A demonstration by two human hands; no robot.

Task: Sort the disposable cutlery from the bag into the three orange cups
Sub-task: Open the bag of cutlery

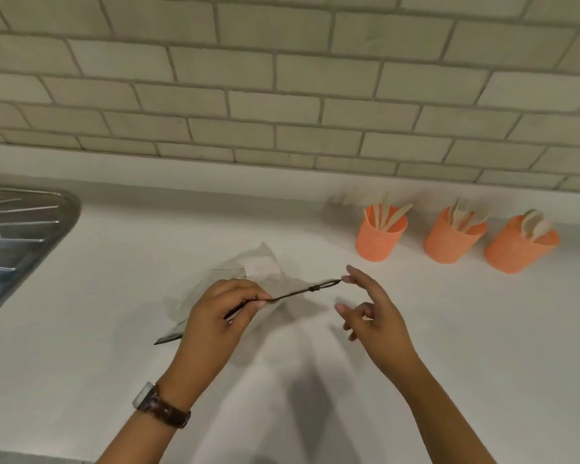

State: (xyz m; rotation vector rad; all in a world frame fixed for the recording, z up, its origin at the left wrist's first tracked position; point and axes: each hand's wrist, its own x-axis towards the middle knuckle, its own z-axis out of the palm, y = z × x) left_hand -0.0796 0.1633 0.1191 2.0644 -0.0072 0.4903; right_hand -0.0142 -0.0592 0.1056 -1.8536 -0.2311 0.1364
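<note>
Three orange cups (449, 244) right, steel drainboard (24, 236) left

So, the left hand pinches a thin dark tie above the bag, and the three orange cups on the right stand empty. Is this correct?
Not quite: the cups are not empty. The head view shows pale cutlery standing in the left cup, the middle cup and the right cup. The rest holds: the left hand pinches the thin dark tie above the bag.
</note>
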